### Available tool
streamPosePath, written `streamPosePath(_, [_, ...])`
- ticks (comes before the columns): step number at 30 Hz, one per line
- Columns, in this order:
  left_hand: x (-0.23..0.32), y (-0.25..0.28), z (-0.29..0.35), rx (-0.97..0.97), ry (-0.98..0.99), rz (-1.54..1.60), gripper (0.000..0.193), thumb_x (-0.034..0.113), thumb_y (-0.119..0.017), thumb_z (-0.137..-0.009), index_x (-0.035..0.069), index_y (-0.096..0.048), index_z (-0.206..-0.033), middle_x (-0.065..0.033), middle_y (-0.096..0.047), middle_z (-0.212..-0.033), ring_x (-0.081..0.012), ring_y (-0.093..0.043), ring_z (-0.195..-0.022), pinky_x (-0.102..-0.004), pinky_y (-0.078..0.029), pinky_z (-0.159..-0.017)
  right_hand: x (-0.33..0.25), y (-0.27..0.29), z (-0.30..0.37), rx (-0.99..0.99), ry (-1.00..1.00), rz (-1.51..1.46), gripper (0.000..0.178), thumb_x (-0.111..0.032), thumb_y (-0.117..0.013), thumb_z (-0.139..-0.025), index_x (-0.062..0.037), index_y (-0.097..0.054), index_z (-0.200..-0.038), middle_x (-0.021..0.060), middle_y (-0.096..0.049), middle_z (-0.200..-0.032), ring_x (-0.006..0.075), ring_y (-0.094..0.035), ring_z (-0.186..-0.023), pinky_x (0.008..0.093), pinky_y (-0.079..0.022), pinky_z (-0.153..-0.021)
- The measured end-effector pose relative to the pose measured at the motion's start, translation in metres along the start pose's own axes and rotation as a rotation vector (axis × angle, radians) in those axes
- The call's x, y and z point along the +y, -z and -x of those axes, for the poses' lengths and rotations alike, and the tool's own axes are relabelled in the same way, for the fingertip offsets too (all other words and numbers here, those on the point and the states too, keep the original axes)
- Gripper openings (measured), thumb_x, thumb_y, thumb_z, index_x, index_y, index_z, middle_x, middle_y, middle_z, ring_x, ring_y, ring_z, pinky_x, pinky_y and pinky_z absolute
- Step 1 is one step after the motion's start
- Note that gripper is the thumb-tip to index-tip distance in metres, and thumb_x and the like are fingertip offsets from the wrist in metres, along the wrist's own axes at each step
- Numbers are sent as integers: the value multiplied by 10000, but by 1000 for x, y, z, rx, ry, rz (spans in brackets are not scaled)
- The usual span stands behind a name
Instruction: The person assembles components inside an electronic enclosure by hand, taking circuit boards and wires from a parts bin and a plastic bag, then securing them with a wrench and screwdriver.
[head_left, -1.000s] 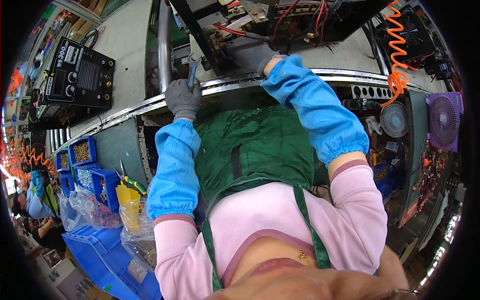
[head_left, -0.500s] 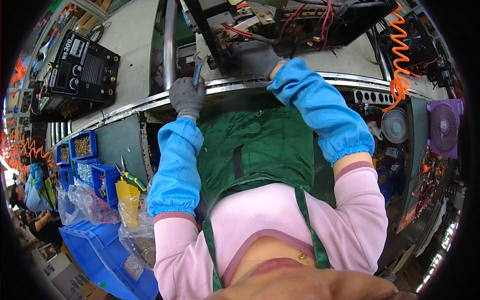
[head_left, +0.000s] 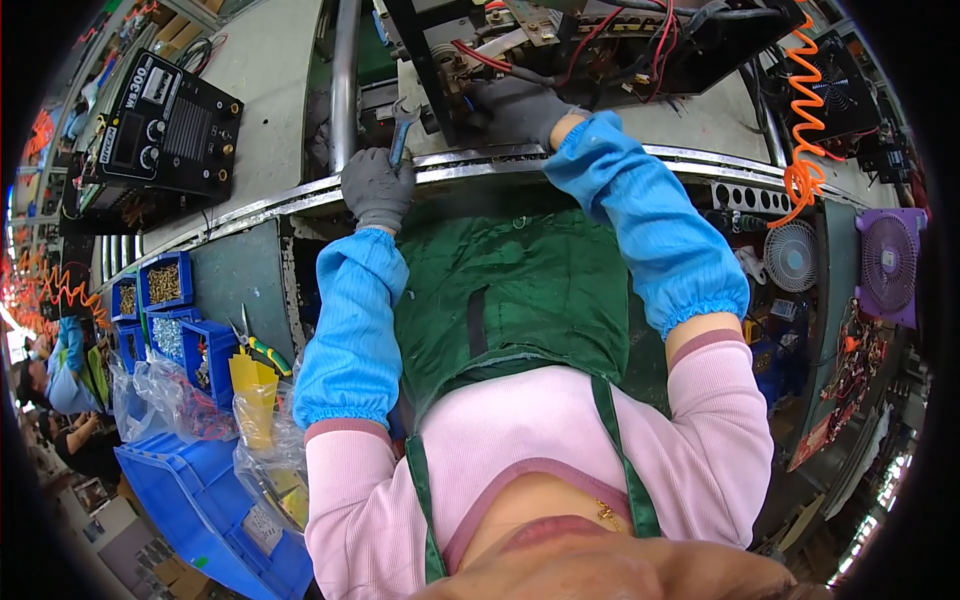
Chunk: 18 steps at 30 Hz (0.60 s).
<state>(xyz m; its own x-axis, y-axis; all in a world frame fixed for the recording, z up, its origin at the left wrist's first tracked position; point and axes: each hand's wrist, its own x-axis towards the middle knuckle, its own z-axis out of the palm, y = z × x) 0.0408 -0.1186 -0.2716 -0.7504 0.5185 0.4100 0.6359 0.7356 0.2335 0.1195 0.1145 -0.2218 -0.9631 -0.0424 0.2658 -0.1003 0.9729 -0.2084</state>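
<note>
At the front edge of the bench (head_left: 270, 125), a steel wrench (head_left: 401, 130) points away from the person, its open end just left of a black upright (head_left: 423, 70) and seen on no fastener. The left hand (head_left: 378, 188), gloved in grey, is closed around its near end. The right hand (head_left: 525, 108), also gloved, reaches into the opened black unit (head_left: 725, 55); its fingers are hidden, so whether they grip anything cannot be told. Red wires (head_left: 482, 57) run near that hand.

Assessment: the wrench should be seated fully and square before any load, with the right hand well away from its swing and the wires kept from being pinched. The metal rail (head_left: 480, 160) may limit the stroke.

Farther left, pliers (head_left: 267, 353) lie beside blue bins (head_left: 224, 352).
</note>
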Motion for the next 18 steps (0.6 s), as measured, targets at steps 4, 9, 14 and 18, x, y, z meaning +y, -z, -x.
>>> streamPosePath(4, [-4, 1, 4, 14, -10, -5, 214, 302, -686, -727, 100, -620, -704, -73, -597, -742, -282, -580, -809, -426, -447, -732, -2, -5, -6, -21, 44, 78, 234, -257, -591, -839, -89, -592, -1003, 149, -666, -881, 340, -647, -826, 407, -515, -728])
streamPosePath(9, [-1, -6, 5, 43, -41, -2, 217, 297, -682, -725, 98, -604, -685, -77, -595, -728, -288, -579, -787, -433, -448, -713, -8, 1, 3, -20, -48, 117, 252, -170, -534, -858, -110, -642, -1077, 164, -659, -968, 352, -639, -914, 438, -514, -796])
streamPosePath(14, [1, -8, -3, 47, -47, 1, 221, 302, -683, -716, 100, -601, -679, -81, -594, -728, -292, -578, -788, -437, -447, -713, 14, 5, -12, -230, -62, -85, 321, -259, -569, -859, -98, -595, -1134, 176, -650, -984, 341, -613, -966, 412, -491, -842])
streamPosePath(18, [-6, 8, -6, -20, 84, 52, 243, 271, -626, -731, 53, -640, -626, -171, -609, -674, -376, -584, -702, -515, -443, -648, -6, 14, -19, -155, 50, 120, 314, -243, -603, -828, -104, -615, -1109, 130, -662, -940, 309, -641, -871, 397, -514, -745])
